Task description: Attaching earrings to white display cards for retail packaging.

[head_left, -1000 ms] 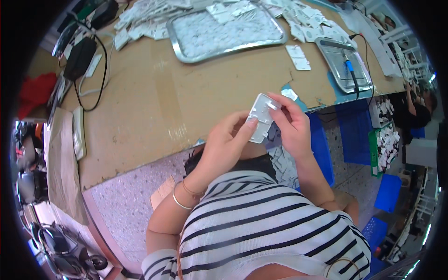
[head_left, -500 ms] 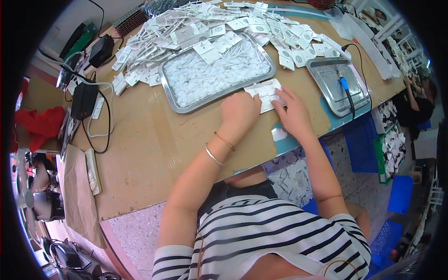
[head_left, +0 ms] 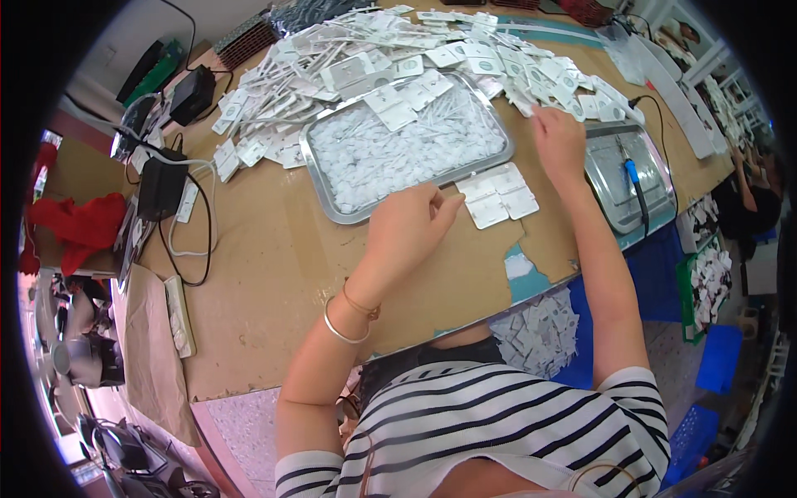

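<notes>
Flat white plastic cards (head_left: 498, 196) lie side by side on the table, just below the near right corner of a metal tray (head_left: 320, 184) filled with small white pieces (head_left: 398, 153). Beside these cards is my left hand (head_left: 408, 226), loosely curled, its thumb apart from the fingers and nothing visible between them. My right hand (head_left: 561, 143) reaches to the right edge of a big heap of white cards (head_left: 486, 60), many bearing a grey oval. Its fingertips are pressed together at the heap; whatever they pinch is hidden.
A second metal tray (head_left: 599, 184) on the right holds a blue-handled soldering iron (head_left: 633, 172) with a black cord. Black power adapters (head_left: 162, 187) and cables sit at the left. Blue crates (head_left: 643, 278) stand below the table's right edge, near a container of white pieces (head_left: 540, 332).
My right hand has left the cards by the tray and moved up to the heap. The left hand has drawn slightly away from the cards, which now lie uncovered. The view has shifted a little.
</notes>
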`<action>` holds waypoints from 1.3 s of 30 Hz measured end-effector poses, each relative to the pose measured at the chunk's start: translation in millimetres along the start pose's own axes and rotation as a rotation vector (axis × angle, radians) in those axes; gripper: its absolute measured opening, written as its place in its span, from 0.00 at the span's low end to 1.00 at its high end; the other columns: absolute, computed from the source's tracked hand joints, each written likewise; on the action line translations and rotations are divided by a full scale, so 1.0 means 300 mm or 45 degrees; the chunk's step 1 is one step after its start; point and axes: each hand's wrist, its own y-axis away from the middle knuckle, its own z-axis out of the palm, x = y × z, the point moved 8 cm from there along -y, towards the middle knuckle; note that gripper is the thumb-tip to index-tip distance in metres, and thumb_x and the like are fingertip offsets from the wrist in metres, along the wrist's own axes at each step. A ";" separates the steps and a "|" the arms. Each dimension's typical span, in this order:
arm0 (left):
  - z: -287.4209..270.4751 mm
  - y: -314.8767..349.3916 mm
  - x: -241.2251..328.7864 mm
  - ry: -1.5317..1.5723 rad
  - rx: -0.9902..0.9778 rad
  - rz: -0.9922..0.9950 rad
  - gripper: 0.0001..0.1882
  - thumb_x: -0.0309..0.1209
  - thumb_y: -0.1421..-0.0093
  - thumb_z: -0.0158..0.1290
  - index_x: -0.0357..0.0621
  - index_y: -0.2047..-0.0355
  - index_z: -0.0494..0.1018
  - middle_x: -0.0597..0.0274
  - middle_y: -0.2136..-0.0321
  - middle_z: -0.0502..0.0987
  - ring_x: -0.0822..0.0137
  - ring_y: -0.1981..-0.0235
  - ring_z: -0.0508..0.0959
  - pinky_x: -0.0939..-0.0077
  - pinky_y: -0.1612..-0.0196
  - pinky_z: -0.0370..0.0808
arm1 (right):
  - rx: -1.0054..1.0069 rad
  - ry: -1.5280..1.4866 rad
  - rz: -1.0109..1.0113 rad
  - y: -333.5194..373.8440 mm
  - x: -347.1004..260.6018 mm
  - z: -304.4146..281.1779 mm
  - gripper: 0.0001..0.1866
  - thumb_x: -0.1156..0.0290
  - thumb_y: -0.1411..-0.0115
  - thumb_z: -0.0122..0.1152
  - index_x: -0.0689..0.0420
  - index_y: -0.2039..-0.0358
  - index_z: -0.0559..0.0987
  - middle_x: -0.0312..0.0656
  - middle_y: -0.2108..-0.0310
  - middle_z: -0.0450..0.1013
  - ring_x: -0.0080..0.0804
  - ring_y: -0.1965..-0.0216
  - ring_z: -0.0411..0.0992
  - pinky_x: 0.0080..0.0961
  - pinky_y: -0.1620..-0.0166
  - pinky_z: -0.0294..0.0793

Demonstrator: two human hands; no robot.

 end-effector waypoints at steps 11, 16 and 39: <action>-0.122 0.060 -0.202 0.696 0.390 -0.036 0.19 0.39 0.36 0.43 0.35 0.52 0.66 0.49 0.59 0.73 0.59 0.62 0.77 0.68 0.67 0.75 | -0.602 -1.195 0.496 -0.092 -0.399 0.095 0.11 0.63 0.47 0.60 0.59 0.72 0.80 0.38 0.77 0.74 0.27 0.75 0.72 0.24 0.69 0.70; -0.127 0.116 -0.249 1.225 0.319 -0.101 0.20 0.40 0.33 0.36 0.35 0.55 0.67 0.58 0.60 0.73 0.69 0.63 0.77 0.76 0.69 0.78 | -0.842 -0.651 0.226 -0.092 -0.387 0.277 0.11 0.66 0.49 0.60 0.60 0.70 0.79 0.41 0.72 0.74 0.30 0.71 0.72 0.26 0.66 0.70; -0.101 0.154 -0.280 1.439 0.206 -0.097 0.18 0.40 0.36 0.46 0.34 0.58 0.70 0.62 0.63 0.72 0.77 0.64 0.71 0.82 0.63 0.70 | -0.990 -1.668 0.614 0.104 -0.677 -0.001 0.07 0.79 0.51 0.65 0.59 0.71 0.75 0.34 0.72 0.70 0.20 0.71 0.69 0.15 0.67 0.68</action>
